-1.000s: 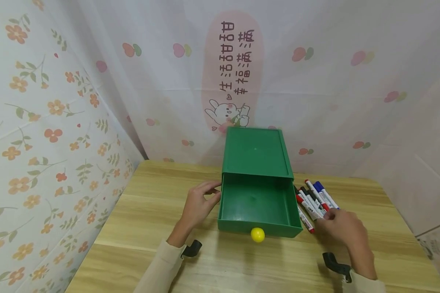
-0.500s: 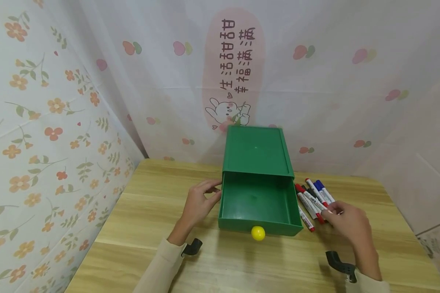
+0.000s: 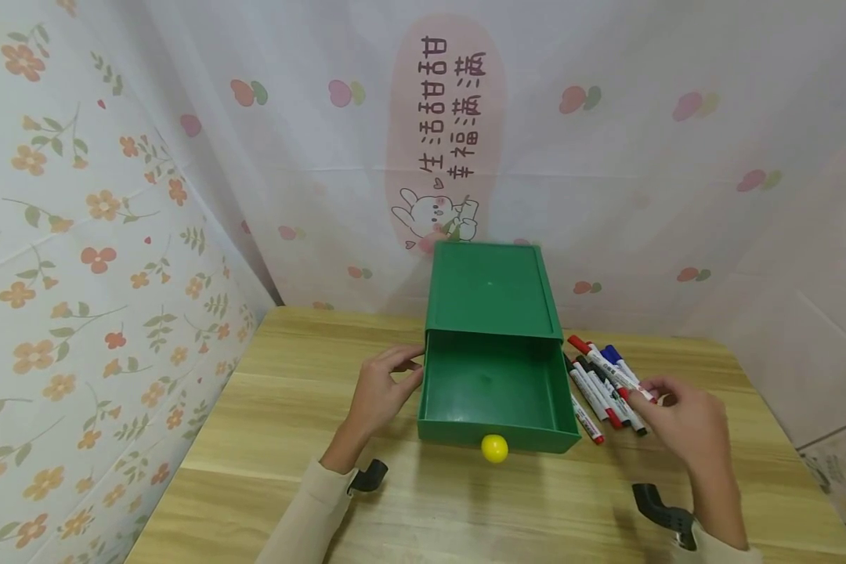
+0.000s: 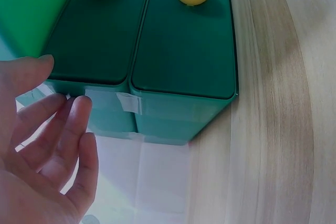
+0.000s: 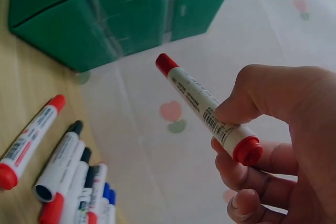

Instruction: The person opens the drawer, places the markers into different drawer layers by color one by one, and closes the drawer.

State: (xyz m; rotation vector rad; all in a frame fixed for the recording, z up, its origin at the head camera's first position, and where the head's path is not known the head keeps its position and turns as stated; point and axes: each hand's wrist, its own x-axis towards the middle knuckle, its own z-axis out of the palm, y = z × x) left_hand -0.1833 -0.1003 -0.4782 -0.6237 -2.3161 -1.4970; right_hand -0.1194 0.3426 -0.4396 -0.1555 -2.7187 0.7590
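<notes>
A green plastic drawer cabinet (image 3: 489, 286) has its top drawer (image 3: 458, 433) pulled out; a yellow knob (image 3: 494, 449) sits on the drawer front. My left hand (image 3: 384, 393) is at the cabinet's left side. In the left wrist view, its thumb (image 4: 32, 72) lies at the edge near the drawer and its loosely bent fingers are right at the side wall. Between thumb and fingers, my right hand (image 3: 691, 423) pinches a red-capped whiteboard marker (image 5: 197, 98) near its rear end. This marker is held above the other markers (image 3: 589, 394), its cap pointing toward the back wall.
Loose markers with red, black and blue caps lie on the wooden table (image 3: 303, 407), right of the cabinet. Two closed lower drawers (image 4: 184, 45) show in the left wrist view. A printed cloth (image 3: 641, 196) hangs behind, and a floral cloth (image 3: 99, 329) on the left.
My right hand has picked a red-capped marker out of the pile and raised it, moving slightly right. The markers beneath have shifted. My left hand stays at the cabinet's side.
</notes>
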